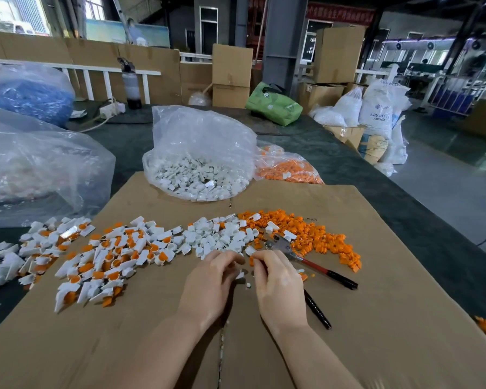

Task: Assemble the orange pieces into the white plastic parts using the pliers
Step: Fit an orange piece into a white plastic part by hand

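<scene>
A heap of loose orange pieces [314, 237] lies on the cardboard sheet [376, 318] at the right. Loose white plastic parts [219, 237] lie in the middle, and white parts with orange pieces fitted [96, 262] spread to the left. Pliers [300, 255] with red and black handles lie open on the cardboard, the head just beyond my right hand. My right hand [278, 284] pinches a small orange piece [251, 260] at its fingertips. My left hand [211, 282] has its fingers curled near a small white part [239, 275]; whether it grips it is hidden.
A clear bag of white parts [199, 164] stands behind the sheet, with a bag of orange pieces [289, 169] to its right. Large plastic bags [40, 164] fill the left. The table's right edge drops to the floor, where sacks [382, 113] and cartons stand.
</scene>
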